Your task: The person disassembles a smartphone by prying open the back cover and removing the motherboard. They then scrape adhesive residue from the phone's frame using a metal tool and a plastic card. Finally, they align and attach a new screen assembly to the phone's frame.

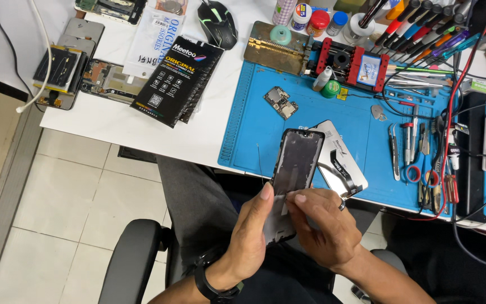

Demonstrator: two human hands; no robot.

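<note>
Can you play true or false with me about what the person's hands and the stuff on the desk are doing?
1. Both hands hold a dark phone frame. True.
2. The left hand wears a ring. False: the ring is on the right hand; the left wrist has a black band.
3. The computer mouse lies on the blue mat. False: it sits on the white table.
4. A small circuit board lies on the blue mat. True.

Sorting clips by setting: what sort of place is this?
Most likely a phone repair bench. Both hands work on a phone frame above a blue repair mat, with a bare circuit board and tweezers lying on it.
</note>
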